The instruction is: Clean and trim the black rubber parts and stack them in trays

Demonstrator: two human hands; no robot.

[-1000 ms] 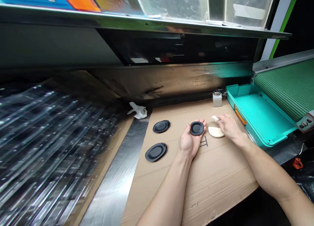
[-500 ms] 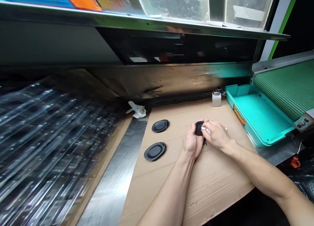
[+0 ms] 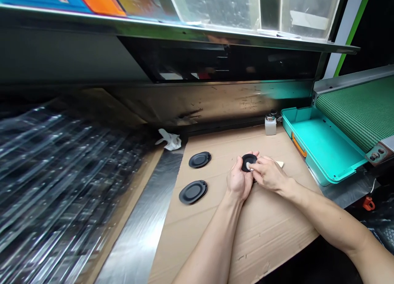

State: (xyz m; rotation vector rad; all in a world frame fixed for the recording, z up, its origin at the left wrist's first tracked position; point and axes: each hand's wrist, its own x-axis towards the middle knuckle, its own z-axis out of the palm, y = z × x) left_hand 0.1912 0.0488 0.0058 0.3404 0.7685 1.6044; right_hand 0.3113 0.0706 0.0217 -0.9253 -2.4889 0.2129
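A black rubber disc (image 3: 248,162) rests dished face up in the left hand (image 3: 239,180), its grip curled firmly around the rim, above a cardboard sheet (image 3: 246,230). The right hand (image 3: 269,174) pinches a white wipe (image 3: 249,166) against the disc. Two matching discs (image 3: 200,159) lie flat to the left; a cream pad (image 3: 279,164) lies just beyond the right hand, near a teal plastic tray (image 3: 320,152).

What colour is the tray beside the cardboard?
The tray is turquoise, best seen in the head view.
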